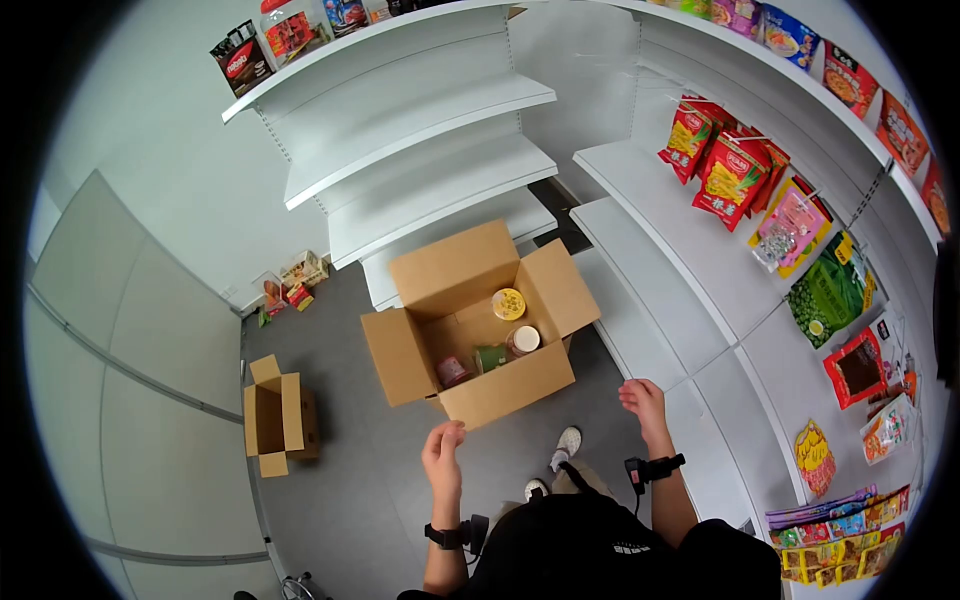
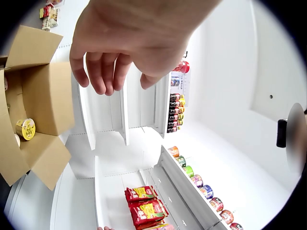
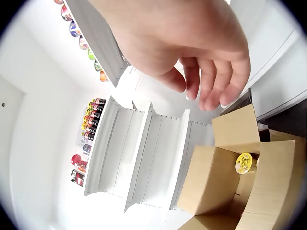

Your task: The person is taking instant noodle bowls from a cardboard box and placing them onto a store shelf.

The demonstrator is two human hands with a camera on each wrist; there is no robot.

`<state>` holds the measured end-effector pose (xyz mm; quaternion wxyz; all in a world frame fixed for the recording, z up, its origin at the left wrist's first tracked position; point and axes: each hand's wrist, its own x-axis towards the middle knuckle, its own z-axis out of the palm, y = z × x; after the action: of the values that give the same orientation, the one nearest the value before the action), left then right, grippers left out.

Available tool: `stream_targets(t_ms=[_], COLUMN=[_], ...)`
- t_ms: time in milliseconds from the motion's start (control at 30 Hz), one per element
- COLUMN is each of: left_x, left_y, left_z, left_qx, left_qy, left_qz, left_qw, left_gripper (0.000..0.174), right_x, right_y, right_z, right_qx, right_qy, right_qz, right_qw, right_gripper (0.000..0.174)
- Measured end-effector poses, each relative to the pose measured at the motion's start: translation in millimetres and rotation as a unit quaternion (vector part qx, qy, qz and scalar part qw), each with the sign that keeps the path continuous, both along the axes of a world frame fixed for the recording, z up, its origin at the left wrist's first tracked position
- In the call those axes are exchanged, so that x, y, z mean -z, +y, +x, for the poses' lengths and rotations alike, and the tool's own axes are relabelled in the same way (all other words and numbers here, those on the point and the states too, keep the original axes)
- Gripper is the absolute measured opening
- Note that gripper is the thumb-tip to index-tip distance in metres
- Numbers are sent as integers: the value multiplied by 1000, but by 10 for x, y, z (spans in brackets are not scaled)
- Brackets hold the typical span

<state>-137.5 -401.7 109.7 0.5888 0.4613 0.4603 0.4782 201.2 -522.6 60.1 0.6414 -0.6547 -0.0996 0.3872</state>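
Observation:
Both hands hang in the air with loosely bent fingers, holding nothing. The left hand (image 1: 442,462) is just in front of the near left corner of an open cardboard box (image 1: 510,388). To the right of that box, near the low shelf edge, is the right hand (image 1: 645,405). Inside the box are a yellow-lidded tub (image 1: 508,304), a white-lidded jar (image 1: 523,341), a green container (image 1: 490,358) and a reddish cup (image 1: 453,372). In the left wrist view the left hand (image 2: 127,45) has its fingers apart from everything; the right hand (image 3: 192,52) looks similar in its own view.
White shelves (image 1: 430,140) stand behind the box, and more shelving (image 1: 660,250) runs along the right with hanging red snack bags (image 1: 735,175). A smaller open carton (image 1: 295,410) sits on the floor at left. Several packets (image 1: 300,295) lie by the wall.

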Motion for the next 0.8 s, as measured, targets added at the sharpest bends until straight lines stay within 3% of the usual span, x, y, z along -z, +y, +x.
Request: stream_targets(t_ms=[400, 800], left_x=[66, 711], left_y=[852, 1419], left_z=[677, 926], left_qx=[13, -31], left_qy=[49, 19], left_qz=[-7, -237], left_qw=[999, 971], left_gripper=[29, 44], right_x=[223, 958], right_y=[844, 1286], right_z=[657, 1159], right_qx=[-46, -68], right_qy=[87, 363], right_qz=[-32, -1], right_qw=[995, 929], right_gripper=[24, 20])
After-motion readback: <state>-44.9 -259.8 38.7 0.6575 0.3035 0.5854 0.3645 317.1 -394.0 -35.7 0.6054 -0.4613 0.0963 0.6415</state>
